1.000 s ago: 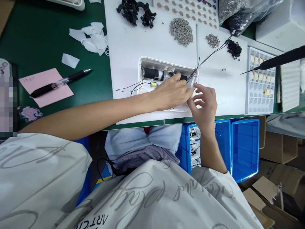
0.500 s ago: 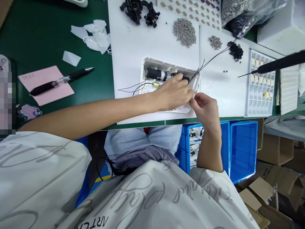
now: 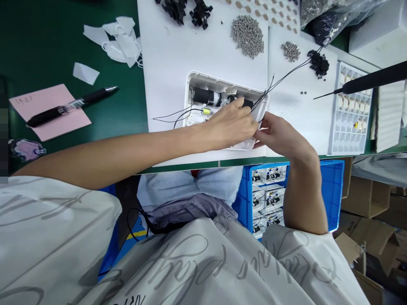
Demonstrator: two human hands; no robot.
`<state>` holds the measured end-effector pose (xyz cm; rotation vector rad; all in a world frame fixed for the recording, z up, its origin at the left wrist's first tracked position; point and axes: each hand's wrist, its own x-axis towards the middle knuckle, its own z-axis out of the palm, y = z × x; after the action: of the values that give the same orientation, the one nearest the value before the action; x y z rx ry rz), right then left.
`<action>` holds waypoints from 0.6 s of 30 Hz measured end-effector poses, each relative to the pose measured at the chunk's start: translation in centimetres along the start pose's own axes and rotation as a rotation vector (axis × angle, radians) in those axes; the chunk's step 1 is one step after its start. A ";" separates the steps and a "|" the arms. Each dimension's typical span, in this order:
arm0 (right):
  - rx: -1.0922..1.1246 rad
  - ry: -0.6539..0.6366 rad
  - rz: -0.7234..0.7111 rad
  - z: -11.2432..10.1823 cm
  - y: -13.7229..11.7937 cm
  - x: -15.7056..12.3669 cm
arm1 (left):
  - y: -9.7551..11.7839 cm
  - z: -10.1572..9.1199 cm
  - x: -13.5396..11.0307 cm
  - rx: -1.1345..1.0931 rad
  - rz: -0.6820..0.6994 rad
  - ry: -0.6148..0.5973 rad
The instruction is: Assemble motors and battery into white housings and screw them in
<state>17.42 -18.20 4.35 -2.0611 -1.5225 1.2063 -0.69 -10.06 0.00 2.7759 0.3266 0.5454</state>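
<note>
A white plastic housing (image 3: pixel 203 81) lies open on a white mat (image 3: pixel 171 55). Inside it sit a black motor (image 3: pixel 205 96) and thin black wires (image 3: pixel 286 76) that trail off to the right. My left hand (image 3: pixel 230 125) reaches across and rests on the housing's right half, fingers curled over a black part there. My right hand (image 3: pixel 280 135) meets it at the housing's right end, fingers pinched together on something I cannot make out, close to the wires.
Piles of silver screws (image 3: pixel 247 36), small black parts (image 3: pixel 319 63) and black clips (image 3: pixel 178 8) lie at the back. A white compartment tray (image 3: pixel 349 114) stands right, a black tool (image 3: pixel 372 80) above it. A pen (image 3: pixel 70 106) on pink paper lies left. Blue bins (image 3: pixel 333 190) with finished housings stand below the table edge.
My right hand has closed from spread fingers into a pinch and moved left against my left hand at the housing's end. My left hand has stayed on the housing.
</note>
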 end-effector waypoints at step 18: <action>-0.375 0.492 -0.131 1.7 2.5 -1.2 | 1.4 -3.4 -0.8 0.254 -0.004 -0.089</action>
<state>17.56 -20.61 2.15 -2.2149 -1.6816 0.3357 -2.52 -10.72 3.17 3.0311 0.4060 0.4021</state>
